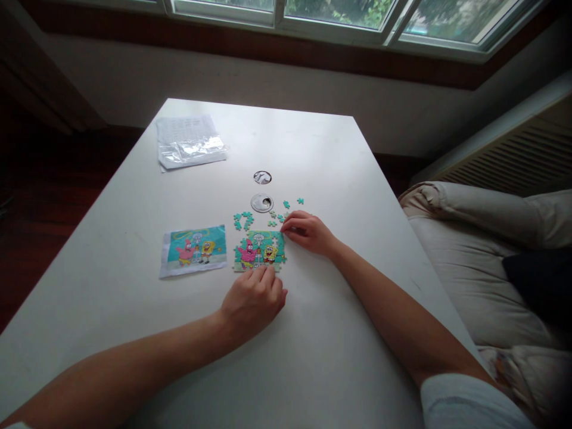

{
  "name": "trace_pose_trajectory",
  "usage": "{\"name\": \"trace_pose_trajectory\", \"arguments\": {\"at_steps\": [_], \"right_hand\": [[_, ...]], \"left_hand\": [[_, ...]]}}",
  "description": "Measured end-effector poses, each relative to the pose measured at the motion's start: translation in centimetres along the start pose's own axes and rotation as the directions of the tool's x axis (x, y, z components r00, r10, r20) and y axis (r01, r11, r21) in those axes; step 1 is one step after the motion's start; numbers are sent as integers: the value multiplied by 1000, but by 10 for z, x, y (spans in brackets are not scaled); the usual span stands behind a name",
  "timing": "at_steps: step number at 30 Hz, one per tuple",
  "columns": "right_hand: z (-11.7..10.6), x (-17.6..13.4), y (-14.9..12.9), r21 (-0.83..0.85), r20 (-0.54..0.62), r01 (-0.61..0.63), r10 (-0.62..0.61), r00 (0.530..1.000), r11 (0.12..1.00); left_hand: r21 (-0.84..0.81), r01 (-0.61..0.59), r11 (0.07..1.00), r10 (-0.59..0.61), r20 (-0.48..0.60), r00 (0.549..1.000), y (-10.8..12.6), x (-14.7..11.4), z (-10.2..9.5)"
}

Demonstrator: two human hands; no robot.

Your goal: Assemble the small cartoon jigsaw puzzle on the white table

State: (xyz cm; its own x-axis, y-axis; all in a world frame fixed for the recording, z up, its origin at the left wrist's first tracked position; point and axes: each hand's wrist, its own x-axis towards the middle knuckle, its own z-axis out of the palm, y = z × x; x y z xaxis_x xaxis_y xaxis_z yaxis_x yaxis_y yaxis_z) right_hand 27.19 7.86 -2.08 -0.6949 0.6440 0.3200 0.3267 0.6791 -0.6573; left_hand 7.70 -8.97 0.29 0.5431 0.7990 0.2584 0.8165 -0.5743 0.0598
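A partly joined jigsaw puzzle (248, 257) with cartoon figures, pink, yellow and teal, lies flat on the white table. Along its lower edge rests my left hand (255, 295), its fingers curled in and their undersides hidden. At the upper right corner of the puzzle is my right hand (310, 232), thumb and fingers drawn together; whatever is between the tips is too small to make out. Loose teal puzzle pieces (246, 224) lie above the puzzle, and several more pieces (286, 204) are scattered just beyond my right fingertips. Left of the puzzle lies a picture sheet (192, 251) with the same scene.
A clear plastic bag (192, 143) with papers lies at the far left of the white table (339, 345). Two round table fittings (258, 204) sit beyond the pieces. A light-coloured sofa (451, 256) stands on the right, below a window wall.
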Motion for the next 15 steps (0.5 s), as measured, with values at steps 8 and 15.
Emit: {"name": "trace_pose_trajectory", "arguments": {"at_steps": [8, 15], "right_hand": [[0, 0, 1, 3, -15, 14, -14, 1000, 1000], [2, 0, 1, 2, -19, 16, -16, 1000, 1000]], "left_hand": [[7, -5, 1000, 5, -4, 1000, -1, 0, -2], [-7, -15, 1000, 15, -14, 1000, -1, 0, -1]]}}
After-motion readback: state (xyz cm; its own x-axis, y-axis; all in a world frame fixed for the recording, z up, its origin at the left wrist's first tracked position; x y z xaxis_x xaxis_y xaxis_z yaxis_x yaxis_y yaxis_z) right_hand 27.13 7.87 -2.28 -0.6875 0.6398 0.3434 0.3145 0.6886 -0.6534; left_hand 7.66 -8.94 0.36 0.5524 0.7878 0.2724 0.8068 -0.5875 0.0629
